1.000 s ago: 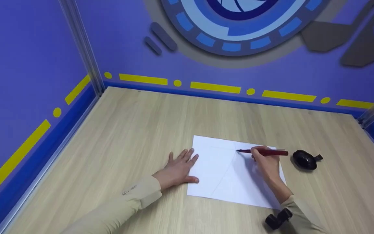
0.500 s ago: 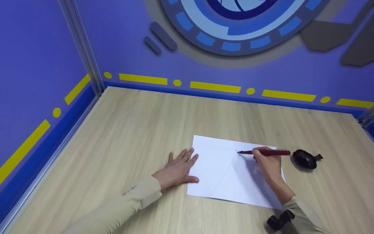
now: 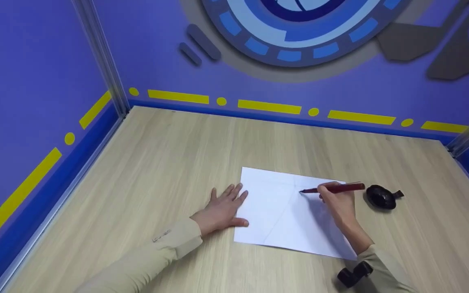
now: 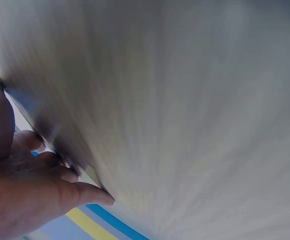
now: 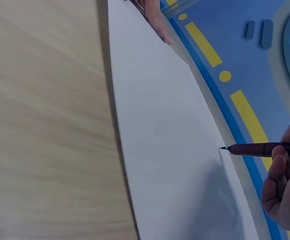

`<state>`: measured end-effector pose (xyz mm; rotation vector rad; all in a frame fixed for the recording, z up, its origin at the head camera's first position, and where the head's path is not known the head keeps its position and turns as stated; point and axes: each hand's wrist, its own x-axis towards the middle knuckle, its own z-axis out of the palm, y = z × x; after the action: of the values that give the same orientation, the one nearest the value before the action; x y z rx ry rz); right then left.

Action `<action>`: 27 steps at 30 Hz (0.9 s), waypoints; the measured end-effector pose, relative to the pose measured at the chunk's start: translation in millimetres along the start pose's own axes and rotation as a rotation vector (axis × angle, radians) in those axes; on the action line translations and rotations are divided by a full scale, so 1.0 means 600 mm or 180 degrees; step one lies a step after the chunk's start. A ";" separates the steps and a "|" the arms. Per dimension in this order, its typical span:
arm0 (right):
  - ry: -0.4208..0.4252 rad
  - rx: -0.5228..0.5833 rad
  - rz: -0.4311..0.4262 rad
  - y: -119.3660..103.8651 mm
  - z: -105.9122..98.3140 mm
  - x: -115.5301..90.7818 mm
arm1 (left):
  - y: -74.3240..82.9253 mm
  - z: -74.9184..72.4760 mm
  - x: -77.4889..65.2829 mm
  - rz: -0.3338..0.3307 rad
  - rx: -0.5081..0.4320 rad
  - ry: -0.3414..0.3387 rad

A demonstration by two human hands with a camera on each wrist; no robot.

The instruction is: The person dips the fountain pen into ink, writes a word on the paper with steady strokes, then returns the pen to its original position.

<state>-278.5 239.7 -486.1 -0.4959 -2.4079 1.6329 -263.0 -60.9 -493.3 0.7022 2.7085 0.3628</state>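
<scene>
A white sheet of paper (image 3: 269,207) with faint creases lies on the wooden table. My left hand (image 3: 220,209) rests flat at its left edge, fingers spread, the thumb and fingertips on the paper's border. In my right hand (image 3: 340,203) I grip a dark red fountain pen (image 3: 350,187), its body slanting up to the right. The pen's nib points left, right at the upper middle of the sheet. The right wrist view shows the pen (image 5: 252,149) pinched between thumb and fingers, with the nib over the paper (image 5: 170,130).
A small black oval dish-like object (image 3: 381,197) with a short tab stands right of the paper. Near the right sleeve is a black wrist-worn device (image 3: 354,274). Blue walls (image 3: 169,61) with yellow markings bound the table (image 3: 169,154) at the back and left.
The pen and right hand have shifted slightly to the right across the sheet. My left hand keeps its place on the paper's edge. The head view has tilted a little.
</scene>
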 end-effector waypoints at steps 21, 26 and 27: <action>-0.0049 -0.0337 -0.0187 -0.007 -0.007 0.001 | 0.002 0.002 -0.001 -0.0038 -0.0032 -0.0002; -0.0047 -0.0294 -0.0186 -0.006 -0.008 -0.001 | 0.001 0.001 -0.001 0.0003 0.0032 0.0013; -0.0041 -0.0277 -0.0185 -0.006 -0.008 -0.001 | 0.001 0.001 -0.001 0.0010 0.0054 0.0013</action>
<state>-276.7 242.2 -481.1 -0.4262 -2.4869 1.5179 -261.9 -60.8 -493.3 0.7114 2.7177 0.3427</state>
